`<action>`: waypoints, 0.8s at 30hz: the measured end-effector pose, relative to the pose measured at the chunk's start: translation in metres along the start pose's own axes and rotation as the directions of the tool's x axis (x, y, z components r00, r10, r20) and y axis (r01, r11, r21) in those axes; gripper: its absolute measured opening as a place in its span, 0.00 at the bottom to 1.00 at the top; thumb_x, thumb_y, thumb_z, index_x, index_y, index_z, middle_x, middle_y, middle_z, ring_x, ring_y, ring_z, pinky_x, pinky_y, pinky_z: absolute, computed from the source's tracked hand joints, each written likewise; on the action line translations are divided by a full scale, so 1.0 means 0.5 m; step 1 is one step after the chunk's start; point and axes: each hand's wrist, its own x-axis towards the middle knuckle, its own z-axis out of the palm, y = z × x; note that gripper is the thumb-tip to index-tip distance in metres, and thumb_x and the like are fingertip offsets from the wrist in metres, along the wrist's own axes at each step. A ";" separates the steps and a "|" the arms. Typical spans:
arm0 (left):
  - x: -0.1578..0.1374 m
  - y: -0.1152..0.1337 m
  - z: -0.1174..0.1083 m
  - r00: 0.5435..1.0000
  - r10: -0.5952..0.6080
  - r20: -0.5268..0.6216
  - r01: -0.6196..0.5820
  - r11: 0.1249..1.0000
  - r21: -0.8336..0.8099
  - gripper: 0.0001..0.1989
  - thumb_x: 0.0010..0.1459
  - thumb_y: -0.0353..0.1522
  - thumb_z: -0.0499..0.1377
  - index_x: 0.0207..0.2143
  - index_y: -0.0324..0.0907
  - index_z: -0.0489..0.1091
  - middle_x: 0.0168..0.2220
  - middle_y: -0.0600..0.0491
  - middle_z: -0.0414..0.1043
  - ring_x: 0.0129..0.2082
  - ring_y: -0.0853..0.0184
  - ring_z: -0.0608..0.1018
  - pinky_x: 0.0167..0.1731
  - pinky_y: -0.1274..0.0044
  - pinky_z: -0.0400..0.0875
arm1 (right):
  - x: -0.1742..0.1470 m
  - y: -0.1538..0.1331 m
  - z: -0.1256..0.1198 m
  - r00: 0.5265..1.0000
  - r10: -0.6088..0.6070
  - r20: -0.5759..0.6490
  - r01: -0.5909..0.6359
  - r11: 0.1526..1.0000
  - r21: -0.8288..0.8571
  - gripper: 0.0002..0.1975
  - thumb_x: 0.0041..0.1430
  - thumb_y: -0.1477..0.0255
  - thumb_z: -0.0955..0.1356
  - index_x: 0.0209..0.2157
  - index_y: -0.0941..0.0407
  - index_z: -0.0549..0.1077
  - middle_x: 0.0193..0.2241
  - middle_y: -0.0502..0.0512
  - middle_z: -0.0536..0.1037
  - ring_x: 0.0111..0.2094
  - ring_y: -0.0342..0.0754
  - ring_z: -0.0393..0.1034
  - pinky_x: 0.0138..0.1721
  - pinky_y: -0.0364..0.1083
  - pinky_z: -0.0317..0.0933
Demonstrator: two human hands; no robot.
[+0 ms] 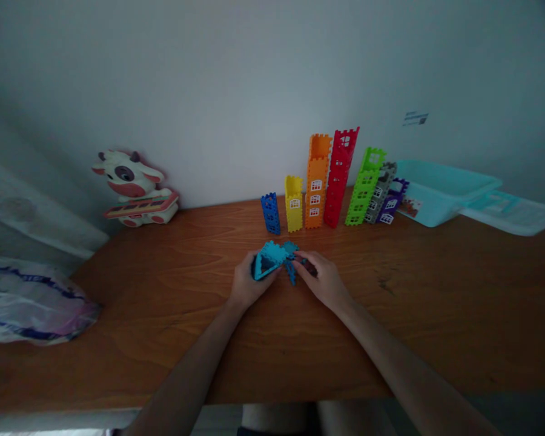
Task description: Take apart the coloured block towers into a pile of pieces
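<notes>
My left hand [247, 281] is closed round a light blue toothed building panel piece [272, 251], several panels joined into an open box-like shape. My right hand [320, 275] pinches darker blue panels [291, 269] at the right side of that shape; the fingertips partly hide them, and I cannot tell how firmly they are joined. Both hands are just above the middle of the wooden table [200, 351]. Behind them stand a short dark blue tower [270, 214], a yellow tower [294, 204] and an orange tower [315, 181], all of similar toothed panels.
Farther right stand a tall red tower [341, 178], a green tower [366, 188], a grey tower [380, 194] and a purple tower [393, 201]. Beside them is a turquoise bin [436, 191] with a pale lid [513, 212]. A cow toy [136, 191] and a plastic bag [31, 300] are at left.
</notes>
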 end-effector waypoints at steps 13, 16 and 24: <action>-0.001 -0.003 0.003 0.982 0.143 0.127 -0.144 0.990 -0.001 0.27 0.51 0.42 0.70 0.51 0.43 0.69 0.46 0.48 0.78 0.43 0.61 0.80 0.46 0.68 0.75 | -0.011 -0.007 0.000 0.986 -0.086 0.146 0.091 0.995 -0.028 0.16 0.66 0.67 0.66 0.54 0.54 0.69 0.39 0.56 0.79 0.35 0.50 0.74 0.39 0.50 0.69; 0.006 -0.009 0.002 0.981 0.186 0.055 -0.189 0.980 0.059 0.27 0.50 0.44 0.70 0.50 0.43 0.71 0.47 0.46 0.76 0.47 0.58 0.78 0.49 0.65 0.74 | -0.013 -0.010 0.001 0.985 -0.083 0.151 0.084 0.996 0.000 0.19 0.64 0.67 0.67 0.56 0.54 0.67 0.40 0.57 0.79 0.35 0.49 0.74 0.39 0.50 0.70; 0.003 -0.021 -0.010 0.904 0.379 0.197 -0.416 0.887 0.202 0.24 0.55 0.35 0.66 0.55 0.45 0.70 0.48 0.45 0.74 0.47 0.56 0.77 0.49 0.65 0.73 | -0.015 -0.025 -0.006 0.985 -0.082 0.152 0.082 0.997 0.009 0.18 0.64 0.62 0.69 0.52 0.53 0.71 0.45 0.57 0.81 0.42 0.52 0.77 0.44 0.50 0.70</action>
